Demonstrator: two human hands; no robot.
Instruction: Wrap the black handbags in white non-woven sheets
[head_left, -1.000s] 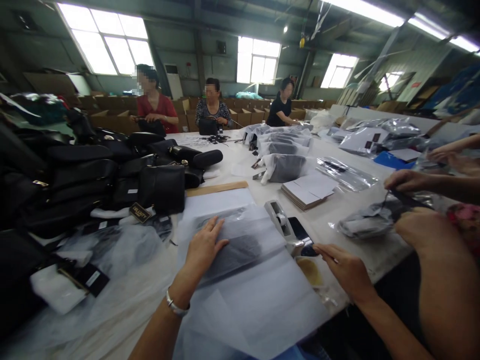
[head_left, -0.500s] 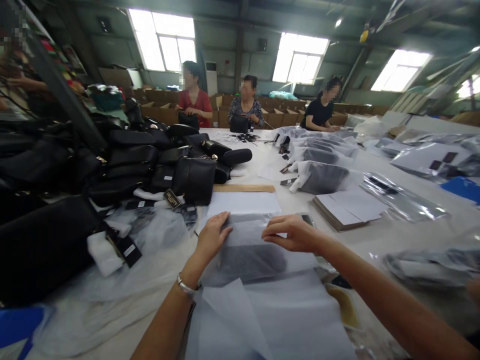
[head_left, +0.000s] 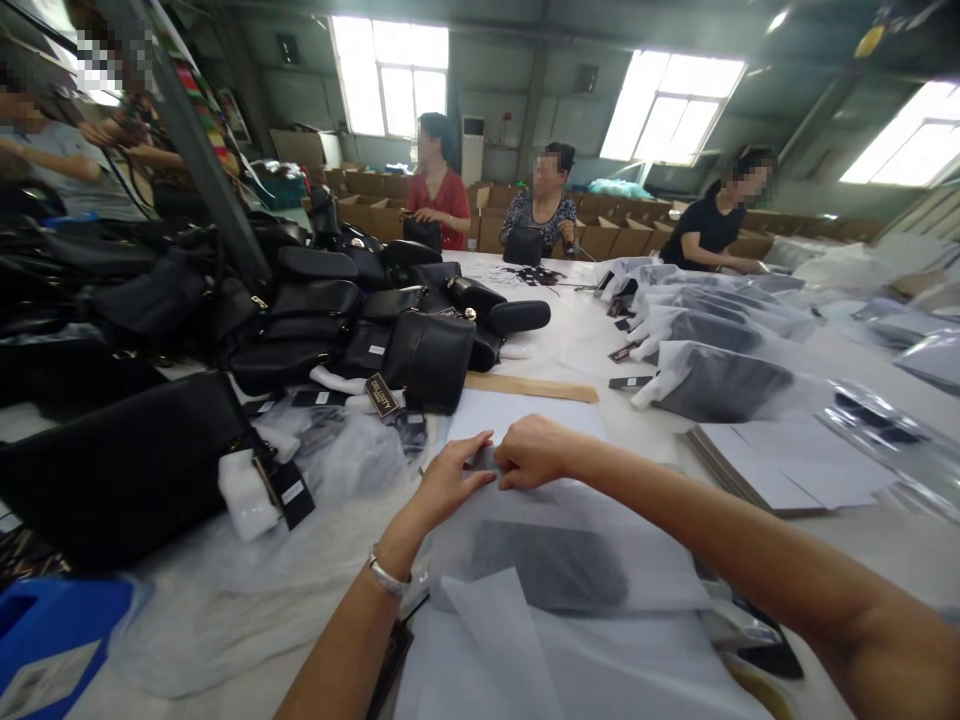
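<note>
A dark, flat-looking item [head_left: 551, 565] lies under translucent white tissue paper [head_left: 660, 575] in front of me. At the upper left of this wrapping, my left hand [head_left: 450, 485] rests with thumb and forefinger apart. My right hand [head_left: 536, 455] is closed close beside those fingertips, pinching the tissue paper at its upper edge. What lies between the fingertips is partly hidden. More white sheets [head_left: 480, 665] lie nearest me, one with a folded-over corner.
Black bags [head_left: 427, 360] with tags are heaped at left, beside crumpled clear wrapping [head_left: 337, 470]. Tissue-wrapped bags [head_left: 724, 380] line the right side, behind stacked white cardboard [head_left: 787, 465]. A blue container [head_left: 56, 640] sits lower left. Several people work across the table.
My right hand has moved left across the tissue paper, up to my left hand, and its fingers have closed. My left hand keeps its place on the wrapping. The camera view has turned left.
</note>
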